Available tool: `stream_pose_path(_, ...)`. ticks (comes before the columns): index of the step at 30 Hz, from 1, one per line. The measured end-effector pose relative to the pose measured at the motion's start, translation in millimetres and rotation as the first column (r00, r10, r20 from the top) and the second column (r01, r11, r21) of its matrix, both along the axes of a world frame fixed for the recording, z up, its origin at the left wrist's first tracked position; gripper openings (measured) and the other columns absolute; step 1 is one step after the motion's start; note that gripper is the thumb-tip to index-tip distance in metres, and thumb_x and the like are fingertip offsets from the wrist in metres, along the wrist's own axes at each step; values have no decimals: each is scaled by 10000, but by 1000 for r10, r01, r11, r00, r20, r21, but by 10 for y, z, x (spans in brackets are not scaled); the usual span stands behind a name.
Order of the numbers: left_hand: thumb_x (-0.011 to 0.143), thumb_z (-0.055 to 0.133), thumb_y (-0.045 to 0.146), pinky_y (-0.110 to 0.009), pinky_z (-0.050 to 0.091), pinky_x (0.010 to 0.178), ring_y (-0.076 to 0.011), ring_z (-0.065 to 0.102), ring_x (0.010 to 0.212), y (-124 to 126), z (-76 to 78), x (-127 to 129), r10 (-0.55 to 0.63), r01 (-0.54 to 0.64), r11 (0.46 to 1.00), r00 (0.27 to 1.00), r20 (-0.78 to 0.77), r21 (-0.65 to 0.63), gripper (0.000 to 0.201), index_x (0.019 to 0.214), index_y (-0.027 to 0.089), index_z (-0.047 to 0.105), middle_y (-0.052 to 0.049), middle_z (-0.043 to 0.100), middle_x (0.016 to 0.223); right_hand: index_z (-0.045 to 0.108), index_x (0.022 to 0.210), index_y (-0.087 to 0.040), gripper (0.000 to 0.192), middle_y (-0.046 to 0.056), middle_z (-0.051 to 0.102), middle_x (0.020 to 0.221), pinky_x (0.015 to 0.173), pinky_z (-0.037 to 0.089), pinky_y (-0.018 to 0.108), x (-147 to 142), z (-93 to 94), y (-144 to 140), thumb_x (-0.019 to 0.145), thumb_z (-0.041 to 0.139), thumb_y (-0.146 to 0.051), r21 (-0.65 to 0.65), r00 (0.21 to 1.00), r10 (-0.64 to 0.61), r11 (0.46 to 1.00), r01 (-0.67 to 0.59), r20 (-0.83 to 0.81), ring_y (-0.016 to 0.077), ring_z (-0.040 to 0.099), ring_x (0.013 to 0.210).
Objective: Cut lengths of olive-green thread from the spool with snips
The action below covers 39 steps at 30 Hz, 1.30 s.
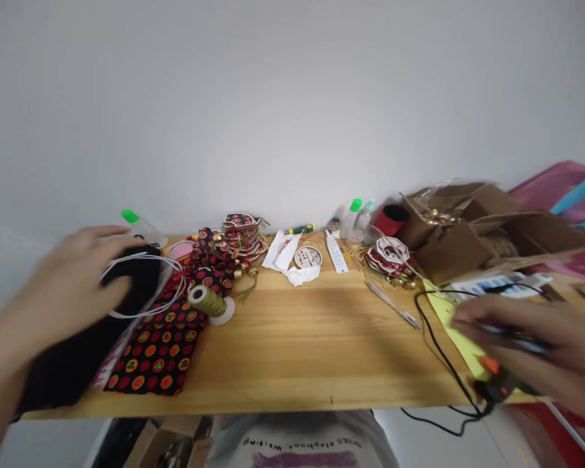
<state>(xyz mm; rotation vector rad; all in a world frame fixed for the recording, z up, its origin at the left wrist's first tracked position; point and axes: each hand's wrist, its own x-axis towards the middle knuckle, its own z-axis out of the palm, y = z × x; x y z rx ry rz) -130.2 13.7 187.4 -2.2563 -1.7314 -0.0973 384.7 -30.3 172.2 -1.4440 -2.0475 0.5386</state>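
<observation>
My left hand (65, 289) reaches over the left end of the wooden table (312, 344), resting on a black object (143, 276) wrapped with a white cable (170, 286); how firmly it grips is blurred. My right hand (531, 344) is at the right end, closed around a dark glue gun (500, 383) with an orange trigger and a black cord (439, 351). It lies over a yellow sheet (448, 318).
Black fabric with red dots (160, 344), a spool of gold thread (209, 300), piles of embroidered ornaments (241, 237) (392, 257), a white cloth (287, 260), glue bottles (351, 218), open cardboard boxes (472, 234) and metal tweezers (392, 304) lie on the table.
</observation>
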Motion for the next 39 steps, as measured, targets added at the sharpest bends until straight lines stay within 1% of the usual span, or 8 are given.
stream_pose_path(5,844,399,232,-319,306,1045,-179,416,1213,16,-338,1175,-212,414,879,783,585,-235,335,1132,178,562,-54,478,1305,595,709,-189,215,-21,519,582,492,337,221,-1050,-285,561,849,500,-321,-233,907,409,877,-420,-98,88,430,521)
stream_pose_path(10,823,486,327,-348,366,988,-193,517,1088,-92,-901,1716,254,518,767,296,921,-378,279,1040,199,603,-66,611,1135,592,723,-154,181,-34,506,613,541,349,205,-1569,-717,653,827,494,-265,-341,879,414,812,-474,-236,83,408,558)
stream_pose_path(13,742,596,427,-300,444,802,-165,577,874,-186,-1220,1853,561,558,718,-111,820,-416,300,898,171,608,-51,650,924,611,730,-146,136,-21,568,627,563,369,200,-1618,-851,607,796,507,-202,-380,873,394,790,-482,-288,93,461,581)
stream_pose_path(15,707,626,491,-251,422,624,-111,547,650,-276,-1374,1904,680,627,643,-204,705,-439,367,831,148,584,-19,610,727,616,712,-144,139,-17,589,616,569,370,196,-1622,-902,573,779,494,-155,-406,868,390,771,-491,-308,95,485,582)
stream_pose_path(23,691,620,568,-201,160,438,-12,212,401,-552,-1544,1857,806,692,521,-208,554,-499,435,760,152,508,122,274,461,584,674,-139,96,-51,480,570,528,310,180,-1655,-1161,333,733,510,-124,-468,871,330,744,-478,-365,74,397,553)
stream_pose_path(29,703,568,611,-209,143,407,-22,188,384,-628,-1461,1740,821,669,413,20,570,-618,455,670,162,497,112,269,439,589,697,-150,164,-39,485,612,567,338,198,-1668,-1328,47,804,542,-266,-510,776,170,665,-545,-608,83,411,586)
stream_pose_path(34,656,617,596,-215,137,425,-35,236,422,-595,-1264,1743,754,600,410,201,626,-687,447,647,156,540,93,301,446,588,732,-154,230,-52,400,587,517,281,201,-1546,-1289,-86,786,590,-377,-579,778,34,648,-495,-627,72,324,545)
stream_pose_path(39,649,649,526,-213,180,456,-51,273,457,-557,-1253,1833,721,550,488,184,668,-678,378,661,150,614,70,357,441,556,715,-157,235,-49,378,582,514,280,211,-1441,-1207,-119,778,579,-382,-610,783,-66,668,-427,-619,75,318,539)
